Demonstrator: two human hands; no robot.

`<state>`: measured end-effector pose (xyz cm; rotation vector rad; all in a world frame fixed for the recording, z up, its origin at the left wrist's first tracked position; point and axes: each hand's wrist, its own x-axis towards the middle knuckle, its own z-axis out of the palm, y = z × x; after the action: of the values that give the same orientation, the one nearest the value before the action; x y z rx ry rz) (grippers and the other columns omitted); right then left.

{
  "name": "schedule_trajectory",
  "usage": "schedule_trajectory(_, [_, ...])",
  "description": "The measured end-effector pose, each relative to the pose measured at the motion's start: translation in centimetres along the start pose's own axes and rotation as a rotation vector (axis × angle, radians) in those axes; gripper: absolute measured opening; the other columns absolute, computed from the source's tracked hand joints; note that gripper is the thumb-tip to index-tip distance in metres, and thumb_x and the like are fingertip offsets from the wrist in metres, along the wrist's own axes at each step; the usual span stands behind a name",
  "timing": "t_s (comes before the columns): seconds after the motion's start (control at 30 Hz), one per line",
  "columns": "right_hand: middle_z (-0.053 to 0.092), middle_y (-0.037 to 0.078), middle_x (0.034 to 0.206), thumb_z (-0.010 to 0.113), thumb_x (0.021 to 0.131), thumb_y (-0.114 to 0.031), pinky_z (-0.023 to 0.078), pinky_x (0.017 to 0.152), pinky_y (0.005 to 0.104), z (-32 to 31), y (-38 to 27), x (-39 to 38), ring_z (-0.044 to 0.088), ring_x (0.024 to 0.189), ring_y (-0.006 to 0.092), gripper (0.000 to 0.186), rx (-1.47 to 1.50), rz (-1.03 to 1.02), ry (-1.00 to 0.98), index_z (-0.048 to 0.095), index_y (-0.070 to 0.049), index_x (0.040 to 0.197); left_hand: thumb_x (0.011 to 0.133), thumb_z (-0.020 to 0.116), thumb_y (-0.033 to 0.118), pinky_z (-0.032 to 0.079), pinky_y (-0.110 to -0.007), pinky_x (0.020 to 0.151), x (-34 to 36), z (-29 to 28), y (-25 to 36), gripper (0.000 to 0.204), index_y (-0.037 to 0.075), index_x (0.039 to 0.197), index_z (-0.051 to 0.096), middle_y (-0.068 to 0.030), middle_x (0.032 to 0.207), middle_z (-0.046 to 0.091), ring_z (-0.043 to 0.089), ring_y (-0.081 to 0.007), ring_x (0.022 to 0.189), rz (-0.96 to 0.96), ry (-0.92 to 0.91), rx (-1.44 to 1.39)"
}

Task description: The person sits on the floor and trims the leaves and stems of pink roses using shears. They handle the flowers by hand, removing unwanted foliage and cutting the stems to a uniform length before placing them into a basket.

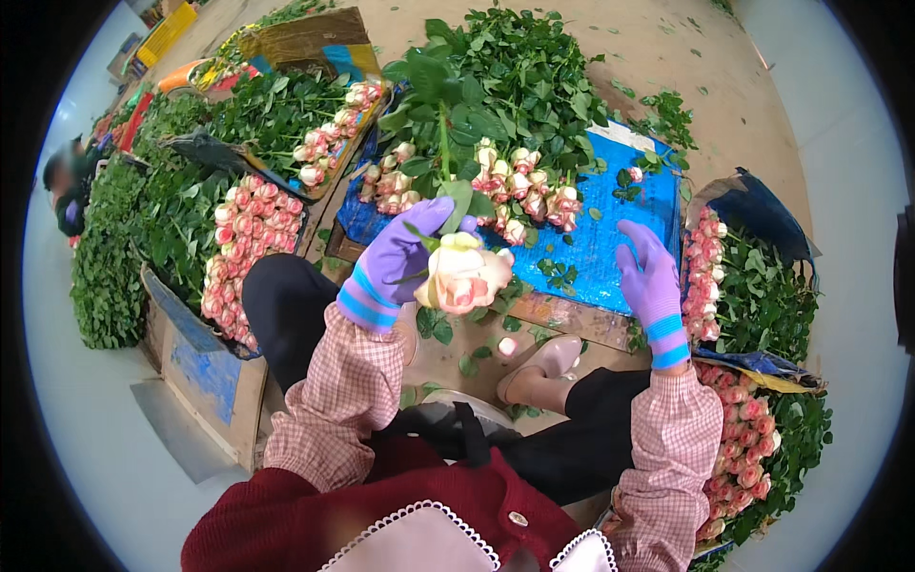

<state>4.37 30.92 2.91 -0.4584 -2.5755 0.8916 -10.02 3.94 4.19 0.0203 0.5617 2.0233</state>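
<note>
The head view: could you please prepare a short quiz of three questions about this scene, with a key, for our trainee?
1. Multiple choice. What does the purple-gloved left hand hold?
A) metal scissors
B) a large cream-and-pink rose
C) a roll of tape

2. True or false. The purple-gloved right hand is gripping a flower stem.

3. Fill in the blank. The bunched pink-and-cream roses ahead of the person lie on a shiny, flat ____ surface.

Key:
1: B.
2: False; that hand is open and holds nothing visible.
3: blue.
</note>
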Motion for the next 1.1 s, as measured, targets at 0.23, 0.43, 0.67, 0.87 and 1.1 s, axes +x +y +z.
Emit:
schedule_trajectory(0.23, [0.055, 0.015, 0.112, 0.054, 0.082, -0.009, 0.043, 0.085, 0.0334, 0.2, -2.1, 0.0, 0.055, 0.102, 0.0277, 0.028, -0.096, 0.043, -0.076, 0.055, -0.004, 0.110, 0.088, 0.050, 0.018, 0.053, -0.037, 0.074, -0.4, 1.9, -0.2, 0.023, 0.002, 0.103, 0.057, -0.0114, 0.094, 0.062, 0.061, -0.0224, 0.086, -0.072, -0.067, -0.138])
schedule_trajectory(0.43, [0.059, 0.013, 0.107, 0.054, 0.083, -0.009, 0.045, 0.083, 0.0303, 2.2, -2.8, -0.2, 0.058, 0.095, 0.0214, 0.029, -0.058, 0.007, -0.098, 0.055, -0.004, 0.112, 0.088, 0.052, 0.022, 0.051, -0.037, 0.077, -2.1, 3.2, -0.5, 0.028, 0.002, 0.107, 0.051, -0.0090, 0.092, 0.057, 0.057, -0.0194, 0.090, 0.018, -0.167, 0.140])
schedule_trajectory(0.67, [0.060, 0.007, 0.102, 0.052, 0.087, -0.040, 0.045, 0.060, 0.0228, 6.5, -4.7, -0.3, 0.059, 0.083, 0.0140, 0.059, 0.727, 0.227, -0.545, 0.038, 0.001, 0.127, 0.088, 0.052, 0.027, 0.046, -0.026, 0.076, -3.2, -1.0, -10.0, 0.028, 0.001, 0.098, 0.052, -0.0038, 0.088, 0.058, 0.056, -0.0127, 0.083, 0.004, -0.070, 0.746])
schedule_trajectory(0.87, [0.062, 0.004, 0.084, 0.053, 0.087, -0.021, 0.038, 0.043, 0.0177, 8.1, -7.2, 0.1, 0.059, 0.061, 0.0083, 0.033, 0.657, 0.304, -0.738, 0.050, 0.000, 0.113, 0.090, 0.050, 0.013, 0.043, -0.023, 0.073, -1.3, -7.1, -15.7, 0.020, 0.003, 0.106, 0.053, 0.0019, 0.092, 0.056, 0.048, -0.0058, 0.080, -0.030, -0.023, 0.696])
schedule_trajectory(1.1, [0.064, 0.010, 0.085, 0.057, 0.074, -0.013, 0.049, 0.066, 0.0365, 9.8, 1.2, -0.7, 0.061, 0.076, 0.0279, 0.026, -0.220, 0.198, -0.201, 0.063, -0.017, 0.099, 0.083, 0.051, 0.019, 0.047, -0.028, 0.066, -0.5, -10.6, -15.6, 0.033, 0.004, 0.112, 0.054, -0.0097, 0.078, 0.060, 0.058, -0.0151, 0.071, 0.108, 0.175, 1.187])
